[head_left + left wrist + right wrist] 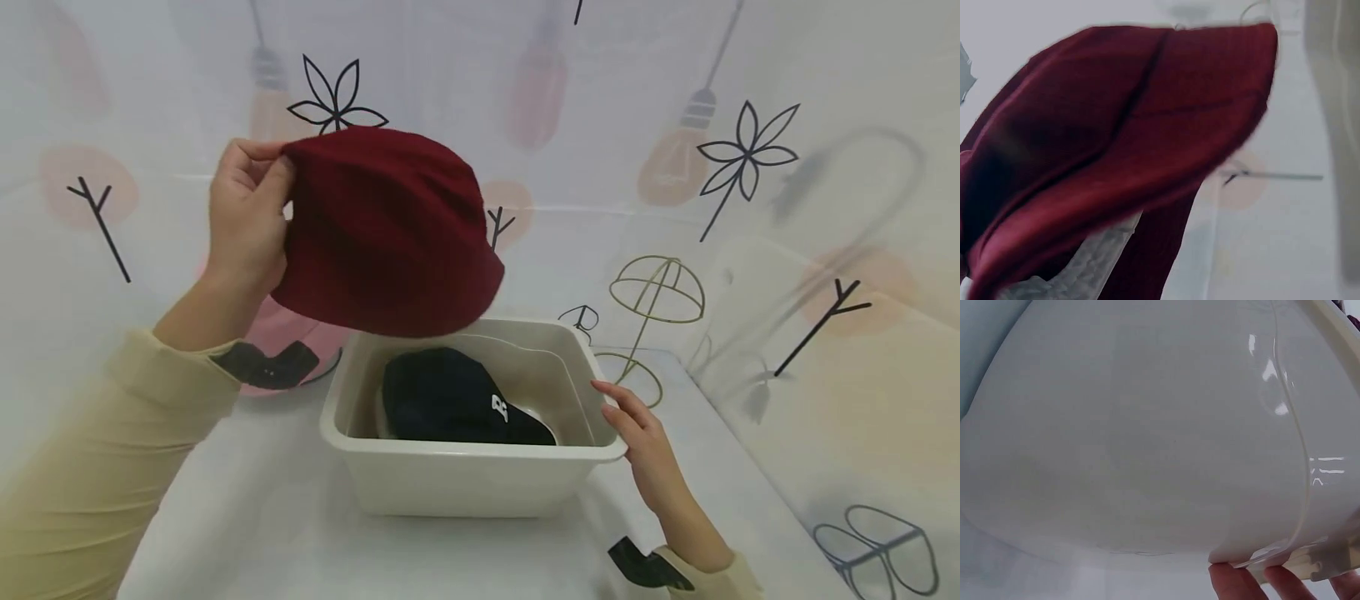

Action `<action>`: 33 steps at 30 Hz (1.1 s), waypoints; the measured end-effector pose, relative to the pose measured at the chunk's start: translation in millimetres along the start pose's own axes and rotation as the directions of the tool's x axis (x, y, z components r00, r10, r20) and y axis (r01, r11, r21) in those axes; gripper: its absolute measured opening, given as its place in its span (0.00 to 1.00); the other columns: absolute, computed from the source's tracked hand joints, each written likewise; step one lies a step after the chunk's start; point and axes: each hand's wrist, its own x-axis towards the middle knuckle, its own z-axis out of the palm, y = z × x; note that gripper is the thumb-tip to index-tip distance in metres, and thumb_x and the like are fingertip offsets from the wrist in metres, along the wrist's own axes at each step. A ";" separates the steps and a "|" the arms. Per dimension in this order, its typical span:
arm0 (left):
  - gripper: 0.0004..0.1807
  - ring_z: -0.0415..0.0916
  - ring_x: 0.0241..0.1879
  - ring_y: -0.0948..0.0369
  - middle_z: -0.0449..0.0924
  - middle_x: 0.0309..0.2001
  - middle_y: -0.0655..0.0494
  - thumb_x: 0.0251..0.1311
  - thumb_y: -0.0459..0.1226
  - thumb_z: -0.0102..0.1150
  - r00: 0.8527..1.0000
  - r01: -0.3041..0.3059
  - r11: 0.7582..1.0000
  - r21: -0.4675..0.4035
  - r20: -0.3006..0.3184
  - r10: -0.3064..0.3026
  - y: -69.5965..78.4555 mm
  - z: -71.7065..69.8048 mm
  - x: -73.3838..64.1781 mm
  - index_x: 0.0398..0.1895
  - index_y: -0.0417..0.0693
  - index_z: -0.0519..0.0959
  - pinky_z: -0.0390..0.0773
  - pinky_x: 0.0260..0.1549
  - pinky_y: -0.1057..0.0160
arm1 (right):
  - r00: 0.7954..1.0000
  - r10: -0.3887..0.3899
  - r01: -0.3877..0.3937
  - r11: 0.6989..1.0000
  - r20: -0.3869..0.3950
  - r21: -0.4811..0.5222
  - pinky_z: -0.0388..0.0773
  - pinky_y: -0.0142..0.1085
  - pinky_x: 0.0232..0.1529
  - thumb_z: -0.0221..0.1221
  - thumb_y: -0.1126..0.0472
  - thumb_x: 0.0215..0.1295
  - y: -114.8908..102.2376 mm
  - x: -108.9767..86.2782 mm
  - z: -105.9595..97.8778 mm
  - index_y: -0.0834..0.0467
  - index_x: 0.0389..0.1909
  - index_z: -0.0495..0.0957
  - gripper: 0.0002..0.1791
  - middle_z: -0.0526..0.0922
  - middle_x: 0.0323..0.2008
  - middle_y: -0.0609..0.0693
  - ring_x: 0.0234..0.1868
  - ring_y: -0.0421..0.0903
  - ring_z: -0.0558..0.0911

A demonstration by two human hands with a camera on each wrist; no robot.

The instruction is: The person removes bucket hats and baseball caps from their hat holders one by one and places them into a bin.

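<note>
Raised over the back left of a bin, a dark red bucket hat (397, 242) hangs from my left hand (247, 217), which pinches its edge between thumb and fingers. The left wrist view shows the red hat (1166, 125) close up, with crumpled whitish material (1085, 262) at its underside. Inside the off-white plastic bin (480, 479) lies a navy baseball cap (442, 396) with a white letter on its front, brim to the right. My right hand (648, 450) holds the bin's right rim. In the right wrist view, fingertips (1235, 581) touch the bin under its lip.
Partly hidden behind my left forearm is a pink thing (281, 342) with a dark edge. A gold wire stand (656, 287) with a domed top stands right of the bin on the white table (292, 500). Behind hangs a patterned cloth backdrop (600, 100).
</note>
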 end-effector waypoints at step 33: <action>0.17 0.75 0.51 0.59 0.77 0.50 0.56 0.57 0.34 0.58 0.151 -0.259 0.822 0.506 0.862 -0.483 -95.1 42.4 -63.8 0.50 0.43 0.78 0.72 0.53 0.59 | 1.000 0.009 -0.010 0.999 0.027 0.035 0.73 0.33 0.47 0.44 0.53 0.73 0.5 0.1 1.9 0.59 0.64 0.62 0.24 0.62 0.63 0.52 0.58 0.49 0.67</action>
